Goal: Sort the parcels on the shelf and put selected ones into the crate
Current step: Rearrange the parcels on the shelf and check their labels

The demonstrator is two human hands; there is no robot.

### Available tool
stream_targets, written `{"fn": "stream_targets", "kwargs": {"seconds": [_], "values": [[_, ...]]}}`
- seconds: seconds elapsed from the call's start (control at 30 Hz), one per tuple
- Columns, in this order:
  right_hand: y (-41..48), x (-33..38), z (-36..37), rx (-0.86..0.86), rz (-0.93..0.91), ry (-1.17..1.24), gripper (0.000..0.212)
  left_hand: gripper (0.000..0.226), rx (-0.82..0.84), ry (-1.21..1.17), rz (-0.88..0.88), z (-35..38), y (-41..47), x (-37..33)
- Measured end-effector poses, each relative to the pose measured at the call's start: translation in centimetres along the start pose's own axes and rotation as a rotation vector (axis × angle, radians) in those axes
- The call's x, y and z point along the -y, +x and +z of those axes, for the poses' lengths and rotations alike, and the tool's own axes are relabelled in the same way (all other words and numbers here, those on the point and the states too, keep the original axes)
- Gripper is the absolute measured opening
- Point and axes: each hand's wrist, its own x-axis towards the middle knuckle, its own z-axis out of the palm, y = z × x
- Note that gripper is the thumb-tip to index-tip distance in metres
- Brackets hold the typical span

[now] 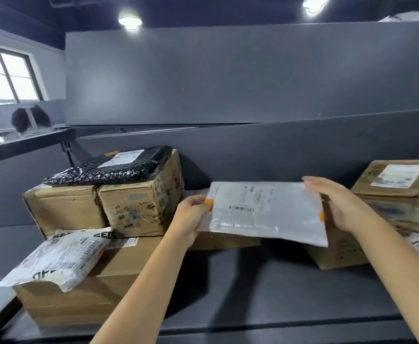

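— What's nearest?
— An envelope (265,212) held between two hands just above the shelf (253,294). Its label side tilts up toward the wearer, I'd guess so the address can be read before sorting.

— And the grip?
— The left hand (191,217) pinches the left edge, thumb on the front and fingers curled behind. The right hand (340,204) has its fingers stretched almost straight along the right edge, with one tip at the top corner. Whether its thumb nips the edge, I can't tell.

— Further back?
— On the left a white bag (57,256) lies on stacked boxes (134,207), and a black bag (109,167) sits on top of the rear ones. A taped box (397,194) sits far right. No crate shows, so this one looks not yet sorted.
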Motion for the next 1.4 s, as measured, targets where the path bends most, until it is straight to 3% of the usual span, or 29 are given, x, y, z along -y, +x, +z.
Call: {"fn": "stream_targets", "kwargs": {"seconds": [0.07,0.13,0.27,0.37,0.43,0.57,0.67,0.77,1.0,1.13,1.4], "values": [[-0.1,-1.0,0.4,0.062,0.084,0.167,0.018,0.014,-0.124,-0.075,0.005,0.2,0.4,0.3],[0.0,-2.0,1.1,0.094,0.117,0.237,0.029,0.02,-0.173,-0.129,-0.002,0.4,1.2,0.5],[0.7,-2.9,3.3,0.072,0.069,0.204,0.038,0.041,-0.164,0.03,0.028,0.5,2.2,0.4],[2.0,-3.6,4.8,0.005,-0.035,-0.187,0.041,0.062,-0.152,0.349,0.132,0.4,1.9,-0.1],[3.0,-4.0,5.7,-0.021,-0.116,-0.518,0.058,0.068,-0.077,0.709,0.219,0.2,2.0,-0.2],[4.0,-5.7,7.9,0.169,-0.25,-0.946,0.046,0.042,0.206,1.341,0.236,0.0,3.0,0.9],[3.7,-6.7,9.3,0.247,-0.234,-1.243,0.046,0.05,0.197,1.402,0.243,0.2,3.9,2.0],[3.9,-7.2,9.8,0.225,-0.244,-1.286,0.047,0.058,0.171,1.468,0.221,0.4,4.6,2.4],[5.4,-7.3,10.0,0.275,-0.2,-1.24,0.052,0.05,0.107,1.534,0.188,0.0,7.2,3.5],[5.2,-6.1,7.0,0.098,-0.196,-1.13,0.056,0.048,0.062,1.521,0.226,-0.1,9.0,3.9],[4.5,-2.8,-7.4,-0.602,-0.047,-0.948,0.062,0.043,0.062,1.717,0.271,2.6,10.6,4.0]]}}
